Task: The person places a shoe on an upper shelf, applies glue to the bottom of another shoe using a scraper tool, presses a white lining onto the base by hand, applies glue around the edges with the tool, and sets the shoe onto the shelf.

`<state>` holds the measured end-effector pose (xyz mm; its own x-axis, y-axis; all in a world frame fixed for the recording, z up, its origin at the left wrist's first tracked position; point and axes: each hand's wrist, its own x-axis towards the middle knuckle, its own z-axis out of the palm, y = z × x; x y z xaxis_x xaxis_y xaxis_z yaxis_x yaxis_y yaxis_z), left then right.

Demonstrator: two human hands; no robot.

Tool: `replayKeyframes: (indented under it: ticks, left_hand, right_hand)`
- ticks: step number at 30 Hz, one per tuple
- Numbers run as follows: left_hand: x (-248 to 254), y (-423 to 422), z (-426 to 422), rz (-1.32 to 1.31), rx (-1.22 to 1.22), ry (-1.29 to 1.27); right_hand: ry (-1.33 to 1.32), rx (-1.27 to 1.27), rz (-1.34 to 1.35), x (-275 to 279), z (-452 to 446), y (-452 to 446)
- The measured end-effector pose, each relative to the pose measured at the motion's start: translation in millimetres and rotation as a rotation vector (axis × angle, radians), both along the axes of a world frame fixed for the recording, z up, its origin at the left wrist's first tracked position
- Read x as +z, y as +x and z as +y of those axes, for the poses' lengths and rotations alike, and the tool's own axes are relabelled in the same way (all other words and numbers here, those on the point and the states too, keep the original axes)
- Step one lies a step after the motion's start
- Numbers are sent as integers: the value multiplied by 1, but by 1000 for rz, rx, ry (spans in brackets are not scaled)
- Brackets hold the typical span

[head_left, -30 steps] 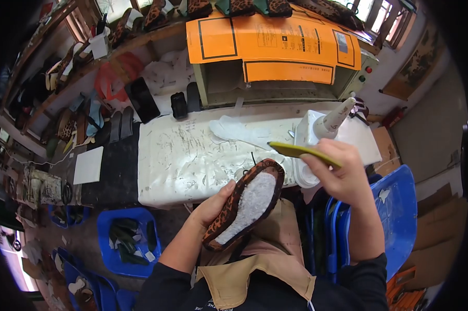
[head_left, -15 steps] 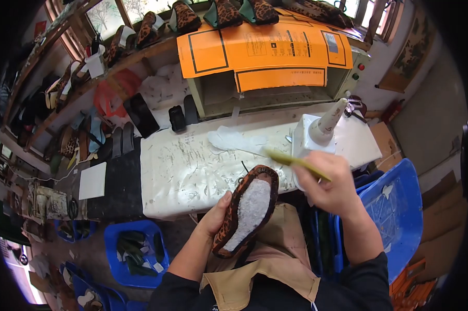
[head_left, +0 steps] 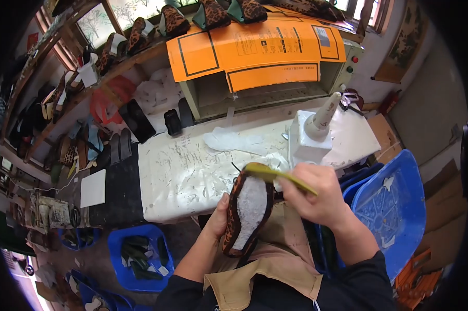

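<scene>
My left hand is closed around the side of a leopard-print shoe, held bottom up over my lap. White, rough-looking padding fills the middle of its underside, inside a dark edge. A yellow-green brush is gripped in my right hand. Its head lies over the far end of the shoe; whether the bristles touch is blurred. On the white-covered bench beyond, thin white sole-shaped sheets lie flat. A white container with a cone-shaped top stands beyond my right hand.
Behind the bench is a metal box oven under orange cardboard. Several leopard-print shoes line the shelf above. A blue tub with dark pieces sits at lower left, and a large blue basket stands at right.
My right hand has brought the brush left and down, from above the bench onto the far end of the shoe. The shoe has turned slightly more upright, still in my left hand.
</scene>
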<state>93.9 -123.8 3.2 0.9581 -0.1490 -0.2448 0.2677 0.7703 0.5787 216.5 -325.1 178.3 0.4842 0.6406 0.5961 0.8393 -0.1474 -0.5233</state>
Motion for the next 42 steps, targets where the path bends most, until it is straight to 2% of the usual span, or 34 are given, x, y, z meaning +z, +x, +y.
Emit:
replayKeyframes:
  ticks: [1, 5, 10, 15, 21, 25, 30, 36, 40, 42]
  left_hand:
    - [-1, -1, -2, 4, -4, -2]
    - [-2, 0, -3, -6, 60, 59]
    - [17, 2, -10, -41, 75, 51]
    - [17, 5, -15, 20, 143, 17]
    - [9, 10, -10, -105, 47, -149]
    - [27, 22, -16, -56, 139, 55]
    - [43, 32, -28, 75, 328, 58]
    - [23, 36, -19, 8, 251, -44]
    - [31, 45, -22, -16, 319, -64]
    - [37, 49, -23, -22, 351, -68]
  right_hand:
    - [-2, -4, 4, 0, -3, -2]
    - [60, 37, 357, 9, -14, -6]
    - [108, -198, 125, -6, -7, -1]
    - [13, -89, 51, -13, -7, -12]
    - [67, -11, 339, -7, -20, -8]
    - [8, -273, 22, -23, -7, -4]
    - [-98, -18, 223, -24, -11, -18]
    - [69, -131, 342, -31, -14, -13]
    - [-94, -156, 38, -42, -8, -15]
    - [-118, -93, 83, -38, -8, -18]
